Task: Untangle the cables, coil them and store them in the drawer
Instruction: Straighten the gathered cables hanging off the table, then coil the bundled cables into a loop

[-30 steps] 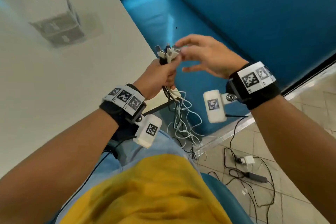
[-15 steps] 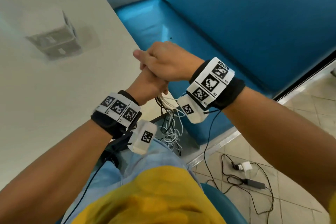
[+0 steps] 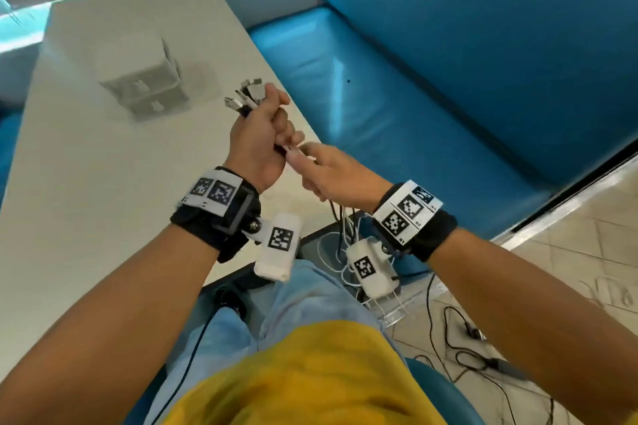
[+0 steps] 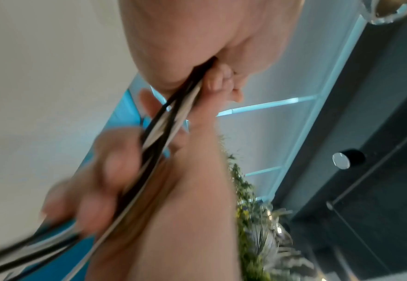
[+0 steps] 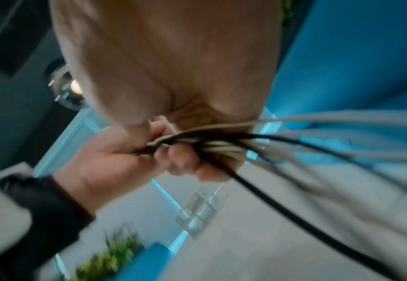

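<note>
In the head view my left hand (image 3: 261,145) sits just left of centre, fisted around the bundle of cables (image 3: 345,231), with the metal plug ends (image 3: 247,95) fanning out of the top of the fist toward the upper middle of the frame. My right hand (image 3: 333,174) is directly below and to the right of it, touching it, with fingers curled round the same bundle where it leaves the bottom of the left fist; a white strand shows between thumb and forefinger. From there the black and white cables drop toward the lower centre, past the table's edge, into a loose tangle above my lap. The left wrist view shows the cables (image 4: 171,117) running taut from the left palm (image 4: 197,47) down through the blurred right hand (image 4: 106,171) at lower left. The right wrist view shows the bundle (image 5: 221,140) squeezed at centre frame, the strands streaming off to the right edge, smeared by motion blur. The small white drawer unit (image 3: 146,86) stands on the pale table (image 3: 86,217) in the upper left, well apart from both hands; both of its drawers look closed. A blue bench (image 3: 431,79) fills the upper right, and more cabling with an adapter (image 3: 497,364) lies on the tiled floor at lower right.
</note>
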Motion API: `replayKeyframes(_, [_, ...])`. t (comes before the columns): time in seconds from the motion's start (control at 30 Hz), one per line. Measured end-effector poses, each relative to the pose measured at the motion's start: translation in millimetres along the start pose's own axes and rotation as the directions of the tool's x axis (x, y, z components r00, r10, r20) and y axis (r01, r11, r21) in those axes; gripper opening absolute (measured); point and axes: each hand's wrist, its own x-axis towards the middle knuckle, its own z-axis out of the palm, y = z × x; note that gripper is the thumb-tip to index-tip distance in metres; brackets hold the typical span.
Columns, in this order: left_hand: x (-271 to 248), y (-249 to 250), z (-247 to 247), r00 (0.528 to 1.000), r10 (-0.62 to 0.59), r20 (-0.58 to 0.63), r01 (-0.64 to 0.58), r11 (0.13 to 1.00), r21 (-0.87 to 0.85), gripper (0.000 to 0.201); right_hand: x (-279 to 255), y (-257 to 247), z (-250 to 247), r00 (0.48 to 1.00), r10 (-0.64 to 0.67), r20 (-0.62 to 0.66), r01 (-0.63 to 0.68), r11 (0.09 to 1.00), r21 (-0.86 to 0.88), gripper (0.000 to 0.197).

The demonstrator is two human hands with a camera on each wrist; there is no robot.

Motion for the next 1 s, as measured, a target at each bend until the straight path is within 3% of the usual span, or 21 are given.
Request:
replayKeyframes(0.07, [4, 2, -15, 1.000, -0.026, 0.003, 0.026, 1.000, 0.001, 0.030, -4, 8, -4, 0.999, -0.051, -0.009, 0.048, 0.978, -0.202, 0.038])
replayKeyframes(0.27, [8, 4, -61, 0.987, -0.145, 0.073, 0.116, 0.944, 0.308, 0.011, -4, 1, -14, 0.996, -0.012, 0.084, 0.046, 0.911, -0.411, 0.038])
replayKeyframes(0.33, [10, 7, -75, 0.987, -0.149, 0.066, 0.117, 0.932, 0.343, 0.048, -2, -2, -18, 0.989, 0.054, 0.135, 0.019, 0.872, -0.489, 0.039])
replayKeyframes(0.4, [11, 10, -80, 0.999, -0.035, 0.028, 0.018, 0.882, 0.470, 0.083, 0, -6, -22, 0.978, 0.125, 0.166, -0.010, 0.827, -0.562, 0.039])
replayKeyframes(0.43, [9, 12, -79, 0.996, 0.057, 0.065, -0.083, 0.820, 0.567, 0.085, 1, -8, -23, 0.970, 0.157, 0.184, -0.018, 0.806, -0.592, 0.038])
replayKeyframes(0.5, [4, 15, -73, 0.937, 0.151, 0.316, -0.337, 0.630, 0.699, 0.073, 4, -15, -23, 0.948, 0.217, 0.235, -0.022, 0.777, -0.629, 0.037])
replayKeyframes(0.57, [-4, 16, -62, 0.820, 0.050, 0.570, -0.530, 0.440, 0.724, 0.064, 9, -25, -22, 0.923, 0.261, 0.282, -0.025, 0.773, -0.633, 0.036])
replayKeyframes(0.6, [-7, 15, -57, 0.769, -0.033, 0.638, -0.580, 0.382, 0.719, 0.062, 11, -30, -23, 0.911, 0.276, 0.306, -0.030, 0.784, -0.619, 0.037])
replayKeyframes(0.67, [-12, 9, -51, 0.720, -0.163, 0.675, -0.615, 0.300, 0.729, 0.049, 13, -41, -28, 0.893, 0.279, 0.353, -0.036, 0.826, -0.562, 0.037])
replayKeyframes(0.73, [-13, 4, -49, 0.754, -0.177, 0.632, -0.601, 0.204, 0.773, 0.025, 13, -51, -35, 0.888, 0.246, 0.389, -0.008, 0.853, -0.521, 0.038])
replayKeyframes(0.8, [-9, 2, -49, 0.805, -0.128, 0.580, -0.551, 0.206, 0.809, 0.016, 12, -59, -44, 0.890, 0.212, 0.403, 0.030, 0.856, -0.516, 0.038])
replayKeyframes(0.87, [-7, 2, -48, 0.836, -0.101, 0.539, -0.494, 0.287, 0.821, 0.025, 12, -65, -52, 0.911, 0.169, 0.376, 0.057, 0.852, -0.520, 0.044])
replayKeyframes(1.0, [-12, 7, -42, 0.848, -0.098, 0.520, -0.446, 0.396, 0.803, 0.038, 13, -65, -63, 0.975, 0.053, 0.215, 0.082, 0.814, -0.574, 0.056])
